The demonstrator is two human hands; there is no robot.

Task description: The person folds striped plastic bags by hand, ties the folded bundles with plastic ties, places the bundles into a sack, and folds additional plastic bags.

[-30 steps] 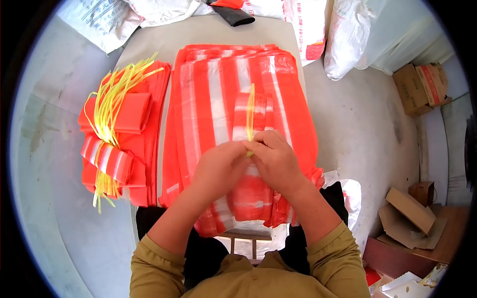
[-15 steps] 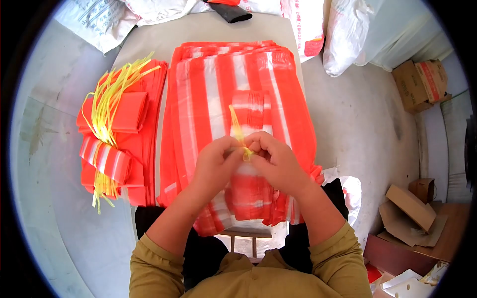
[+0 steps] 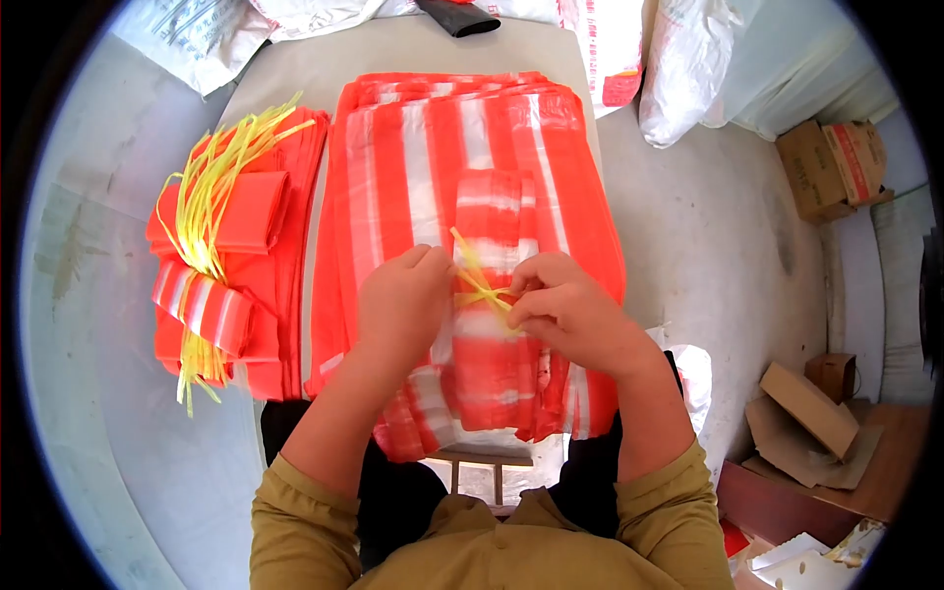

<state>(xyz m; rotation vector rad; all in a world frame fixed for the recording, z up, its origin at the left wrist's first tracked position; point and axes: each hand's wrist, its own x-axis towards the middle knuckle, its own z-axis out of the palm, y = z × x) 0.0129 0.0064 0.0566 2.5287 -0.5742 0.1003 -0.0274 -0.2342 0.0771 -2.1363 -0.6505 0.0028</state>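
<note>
A rolled bundle of red-and-white striped plastic bags [image 3: 497, 364] lies on a flat stack of the same bags [image 3: 388, 187]. Yellow plastic strips [image 3: 479, 287] cross in a knot on top of the bundle, one end pointing up and away. My left hand [image 3: 403, 300] is closed at the knot's left side, with a strip running into its fingertips. On the right, my right hand [image 3: 570, 310] pinches another end of the strip between thumb and forefinger. The underside of the bundle is hidden.
To the left, folded red bags [image 3: 261, 211] carry a bunch of loose yellow strips [image 3: 211, 206] held under a striped roll [image 3: 205, 310]. White sacks [image 3: 197, 39] and a black tube [image 3: 460, 18] sit at the table's far edge. Cardboard boxes [image 3: 811, 413] stand on the floor at right.
My hands have moved apart, left hand leftward and right hand to the right, drawing the yellow strip out sideways. The knot between them now shows. The view has shifted slightly.
</note>
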